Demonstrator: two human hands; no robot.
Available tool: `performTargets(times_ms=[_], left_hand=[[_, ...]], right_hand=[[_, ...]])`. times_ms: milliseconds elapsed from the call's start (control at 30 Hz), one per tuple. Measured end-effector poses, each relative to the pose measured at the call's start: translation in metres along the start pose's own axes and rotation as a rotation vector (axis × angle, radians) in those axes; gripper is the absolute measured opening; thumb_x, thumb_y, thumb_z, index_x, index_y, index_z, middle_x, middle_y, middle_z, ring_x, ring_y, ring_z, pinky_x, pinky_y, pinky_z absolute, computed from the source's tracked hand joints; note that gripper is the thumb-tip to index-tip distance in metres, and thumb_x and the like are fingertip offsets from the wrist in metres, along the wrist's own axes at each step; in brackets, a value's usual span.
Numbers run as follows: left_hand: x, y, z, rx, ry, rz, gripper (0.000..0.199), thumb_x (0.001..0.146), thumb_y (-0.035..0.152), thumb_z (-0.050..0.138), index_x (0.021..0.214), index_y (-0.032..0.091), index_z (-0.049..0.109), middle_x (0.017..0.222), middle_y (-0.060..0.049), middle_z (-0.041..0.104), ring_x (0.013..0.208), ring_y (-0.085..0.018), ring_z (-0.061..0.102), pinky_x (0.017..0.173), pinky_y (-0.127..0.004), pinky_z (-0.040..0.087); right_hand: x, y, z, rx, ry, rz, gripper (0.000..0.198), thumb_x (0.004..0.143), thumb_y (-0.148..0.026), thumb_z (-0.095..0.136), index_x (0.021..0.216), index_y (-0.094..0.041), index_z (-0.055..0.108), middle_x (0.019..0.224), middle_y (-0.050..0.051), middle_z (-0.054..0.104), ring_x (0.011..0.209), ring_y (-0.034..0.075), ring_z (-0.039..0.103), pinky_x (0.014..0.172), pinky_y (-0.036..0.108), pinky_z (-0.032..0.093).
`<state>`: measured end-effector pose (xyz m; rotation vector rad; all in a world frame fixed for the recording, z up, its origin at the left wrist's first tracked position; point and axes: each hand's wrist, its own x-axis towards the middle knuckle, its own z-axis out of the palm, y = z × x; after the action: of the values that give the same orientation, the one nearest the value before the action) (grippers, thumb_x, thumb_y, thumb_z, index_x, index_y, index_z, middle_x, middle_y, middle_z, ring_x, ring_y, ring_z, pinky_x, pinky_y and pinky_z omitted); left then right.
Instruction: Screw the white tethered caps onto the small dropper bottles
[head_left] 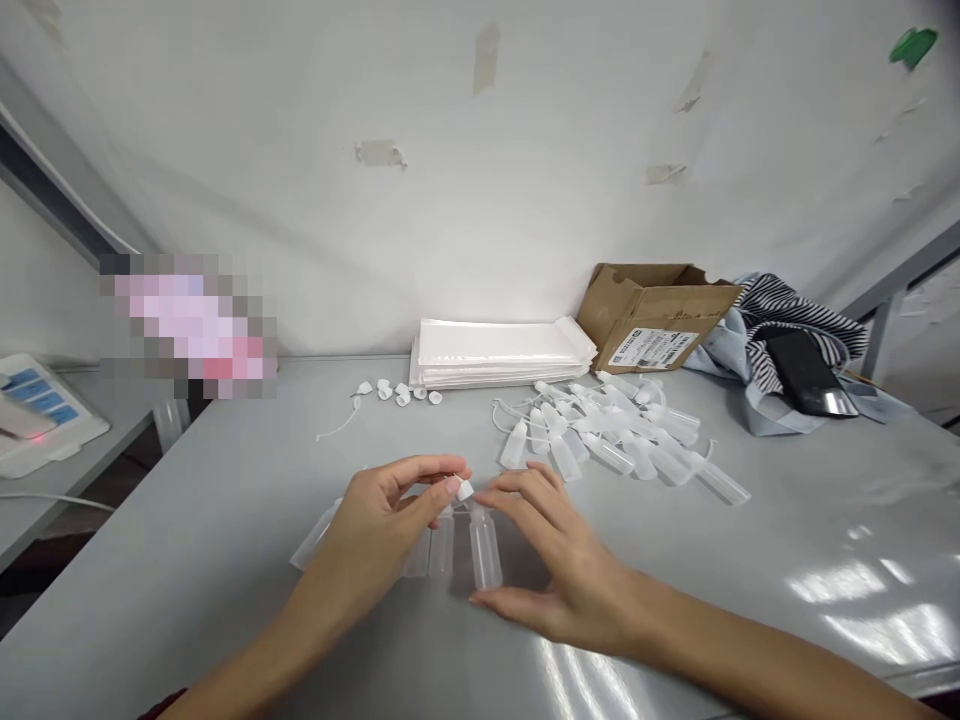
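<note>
My left hand [390, 505] pinches a small white cap [465, 490] between thumb and fingertips, just above the neck of a translucent plastic squeeze bottle [486, 550]. My right hand [555, 545] spans that bottle, with its fingers at the neck and the thumb by the base. Under and beside my left hand lie several similar bottles, one of them a translucent bottle [442, 545] close to the middle, another bottle [315, 537] sticking out at the left and partly hidden by the wrist.
Several loose white caps [403, 395] lie beyond my hands. A pile of squeeze bottles [637, 430] is to the right. Against the wall stand stacked white envelopes [502, 345] and a cardboard box [652, 315]. A dark phone [810, 372] rests on cloth [776, 410] at the far right.
</note>
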<state>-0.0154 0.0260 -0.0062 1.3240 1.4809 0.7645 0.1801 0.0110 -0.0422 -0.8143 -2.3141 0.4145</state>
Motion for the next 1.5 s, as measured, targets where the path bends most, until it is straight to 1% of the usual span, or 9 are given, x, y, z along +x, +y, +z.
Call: performTargets(times_ms=[200, 367, 633, 800, 933, 1033, 1200, 1300, 1500], left_hand=[[0.000, -0.007, 0.004, -0.178, -0.081, -0.077, 0.030, 0.076, 0.049, 0.066, 0.099, 0.030, 0.072, 0.099, 0.002, 0.070, 0.075, -0.014, 0.057, 0.082, -0.029, 0.046], [0.000, -0.011, 0.005, -0.231, -0.141, -0.112, 0.029, 0.076, 0.048, 0.068, 0.099, 0.031, 0.071, 0.099, 0.003, 0.070, 0.079, -0.013, 0.058, 0.086, -0.029, 0.043], [0.001, -0.004, -0.001, -0.193, -0.214, -0.043, 0.022, 0.076, 0.045, 0.069, 0.090, 0.028, 0.072, 0.083, 0.004, 0.069, 0.076, -0.013, 0.060, 0.077, -0.025, 0.048], [0.004, -0.008, -0.007, -0.150, -0.237, 0.054, 0.020, 0.075, 0.043, 0.071, 0.088, 0.027, 0.071, 0.084, 0.003, 0.069, 0.081, -0.014, 0.061, 0.076, -0.023, 0.049], [0.005, -0.010, -0.008, -0.088, -0.227, 0.050, 0.023, 0.075, 0.046, 0.070, 0.087, 0.026, 0.070, 0.085, 0.002, 0.068, 0.081, -0.015, 0.062, 0.075, -0.025, 0.050], [0.004, -0.009, -0.007, -0.134, -0.231, 0.041, 0.022, 0.074, 0.044, 0.072, 0.085, 0.025, 0.070, 0.081, 0.003, 0.067, 0.076, -0.014, 0.062, 0.072, -0.024, 0.051], [0.006, -0.007, -0.006, -0.201, -0.219, 0.079, 0.019, 0.075, 0.040, 0.073, 0.088, 0.026, 0.069, 0.089, 0.002, 0.069, 0.090, -0.014, 0.062, 0.080, -0.021, 0.050], [0.006, -0.006, -0.007, -0.251, -0.201, 0.080, 0.020, 0.074, 0.037, 0.075, 0.090, 0.027, 0.069, 0.095, 0.002, 0.070, 0.098, -0.015, 0.061, 0.084, -0.020, 0.050], [0.001, -0.005, -0.007, -0.378, -0.258, 0.087, 0.018, 0.078, 0.031, 0.072, 0.096, 0.029, 0.068, 0.102, 0.003, 0.071, 0.099, -0.013, 0.062, 0.086, -0.020, 0.049]], right_hand=[[-0.002, -0.001, -0.010, 0.043, 0.019, -0.022, 0.048, 0.083, -0.028, 0.068, 0.122, -0.011, 0.047, 0.112, 0.013, 0.055, 0.105, 0.021, 0.053, 0.106, 0.045, 0.027], [-0.001, 0.000, -0.008, 0.092, 0.037, -0.008, 0.049, 0.079, -0.030, 0.072, 0.119, -0.011, 0.051, 0.109, 0.013, 0.057, 0.101, 0.022, 0.055, 0.102, 0.044, 0.033], [-0.002, 0.001, -0.013, 0.041, 0.046, -0.080, 0.045, 0.084, -0.035, 0.066, 0.119, -0.010, 0.052, 0.107, 0.014, 0.059, 0.100, 0.021, 0.057, 0.101, 0.043, 0.036], [-0.001, 0.000, -0.018, -0.020, 0.042, -0.163, 0.037, 0.088, -0.030, 0.063, 0.116, -0.009, 0.053, 0.106, 0.013, 0.064, 0.102, 0.019, 0.059, 0.106, 0.042, 0.033], [0.000, -0.004, -0.023, -0.075, 0.023, -0.181, 0.026, 0.090, -0.025, 0.060, 0.111, -0.009, 0.057, 0.106, 0.013, 0.066, 0.098, 0.018, 0.062, 0.105, 0.044, 0.034], [0.000, -0.006, -0.024, -0.082, 0.042, -0.199, 0.023, 0.091, -0.023, 0.059, 0.109, -0.009, 0.057, 0.106, 0.014, 0.067, 0.098, 0.018, 0.063, 0.105, 0.046, 0.037], [-0.003, -0.005, -0.020, 0.030, 0.081, -0.171, 0.032, 0.091, -0.021, 0.057, 0.118, -0.004, 0.054, 0.111, 0.020, 0.064, 0.106, 0.021, 0.060, 0.091, 0.034, 0.053], [-0.007, -0.004, -0.017, 0.068, 0.128, -0.147, 0.040, 0.089, -0.015, 0.059, 0.125, -0.002, 0.049, 0.113, 0.022, 0.063, 0.106, 0.022, 0.060, 0.088, 0.031, 0.055], [-0.008, -0.006, -0.014, 0.216, 0.164, -0.042, 0.048, 0.088, -0.007, 0.052, 0.135, -0.012, 0.043, 0.099, 0.013, 0.066, 0.087, 0.018, 0.064, 0.072, 0.029, 0.057]])
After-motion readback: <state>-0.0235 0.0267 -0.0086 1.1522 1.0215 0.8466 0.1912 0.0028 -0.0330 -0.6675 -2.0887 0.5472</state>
